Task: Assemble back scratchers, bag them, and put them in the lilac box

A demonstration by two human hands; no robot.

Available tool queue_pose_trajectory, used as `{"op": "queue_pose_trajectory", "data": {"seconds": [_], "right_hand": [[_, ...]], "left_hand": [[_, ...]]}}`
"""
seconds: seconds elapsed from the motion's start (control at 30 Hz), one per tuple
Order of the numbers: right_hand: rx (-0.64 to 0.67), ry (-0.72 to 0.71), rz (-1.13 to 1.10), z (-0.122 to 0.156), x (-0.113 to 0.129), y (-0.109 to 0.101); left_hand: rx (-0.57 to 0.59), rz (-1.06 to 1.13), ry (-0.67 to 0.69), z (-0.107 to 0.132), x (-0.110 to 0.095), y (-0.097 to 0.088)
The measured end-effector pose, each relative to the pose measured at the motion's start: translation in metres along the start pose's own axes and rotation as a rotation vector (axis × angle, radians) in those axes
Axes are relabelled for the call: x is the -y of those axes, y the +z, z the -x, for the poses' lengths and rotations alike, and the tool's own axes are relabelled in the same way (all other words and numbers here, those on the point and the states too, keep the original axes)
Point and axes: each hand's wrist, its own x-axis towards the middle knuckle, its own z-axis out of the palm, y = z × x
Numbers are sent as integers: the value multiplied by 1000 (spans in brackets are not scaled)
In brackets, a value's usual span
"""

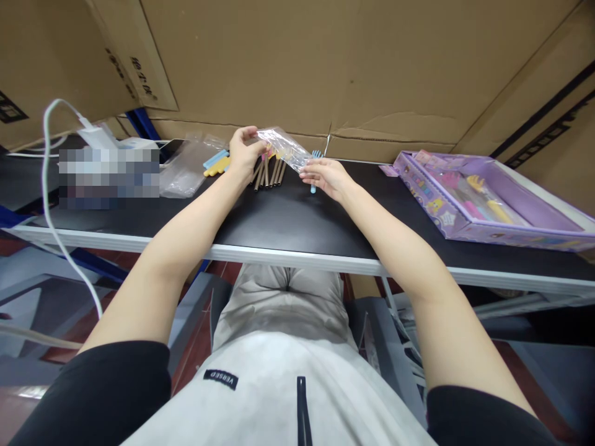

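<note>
left hand (244,150) and right hand (328,177) pinch a clear plastic sleeve (284,147) by opposite ends; slim brown tubes (266,174) lie beneath it; an open purple cardboard box (430,201) sits well to their right

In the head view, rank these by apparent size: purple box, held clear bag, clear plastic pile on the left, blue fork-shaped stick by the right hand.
1. Purple box
2. Clear plastic pile on the left
3. Held clear bag
4. Blue fork-shaped stick; partly hidden, judged by what shows
</note>
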Motion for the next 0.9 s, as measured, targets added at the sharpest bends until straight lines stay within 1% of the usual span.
{"op": "queue_pose_trajectory", "data": {"seconds": [0.07,0.17,0.23,0.33,0.4,0.5,0.57,0.67,0.77,0.9], "right_hand": [[-19,7,-1,1,0,1],[-27,13,9,3,1,1],[-24,12,28,4,1,2],[-14,9,65,4,0,1],[4,8,81,3,-1,0],[33,10,100,2,-3,-2],[34,19,105,2,-2,-2],[23,46,92,4,1,-2],[17,70,64,6,3,-2],[-5,91,34,6,4,-2]], "left_hand": [[13,21,-20,1,0,1],[12,49,-90,-1,-1,0],[11,64,-136,-4,-2,-3],[15,51,-164,-7,-4,-8],[8,21,-165,-9,-7,-12],[-36,-10,-163,-14,-10,-19],[-64,-24,-165,-19,-12,-25],[-71,-63,-161,-28,-11,-31],[-59,-70,-125,-30,-9,-32],[-72,-42,-86,-21,-8,-27]]}}
